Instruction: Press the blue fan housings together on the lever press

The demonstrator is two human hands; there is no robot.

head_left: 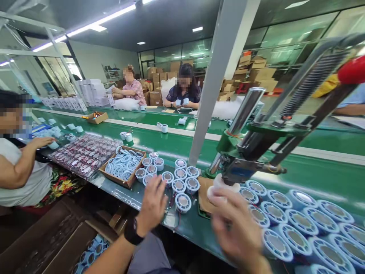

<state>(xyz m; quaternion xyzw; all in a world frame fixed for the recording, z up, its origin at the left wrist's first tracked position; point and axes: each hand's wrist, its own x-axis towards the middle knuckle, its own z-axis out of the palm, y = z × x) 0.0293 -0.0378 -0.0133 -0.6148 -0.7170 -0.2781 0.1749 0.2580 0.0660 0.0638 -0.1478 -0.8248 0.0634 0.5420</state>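
My left hand (152, 207), with a black band on its wrist, is over the front edge of the bench. Its fingers are apart with nothing visible in them, close to a group of light-blue round housings (178, 185) with silver discs in their tops. My right hand (238, 222) is blurred, its fingers reaching to the white pad (226, 184) under a hand press (242, 167). Whether those fingers hold something is hidden. Below the pad is a brown board (205, 196) on the press base. More light-blue housings (299, 222) stand in rows right of my right hand.
A cardboard tray of light-blue rings (125, 163) and a sheet of dark, shiny parts (85, 152) lie to the left. A grey post (209, 83) rises behind the press. One co-worker (19, 163) sits at left; others work across the green belt (176, 142).
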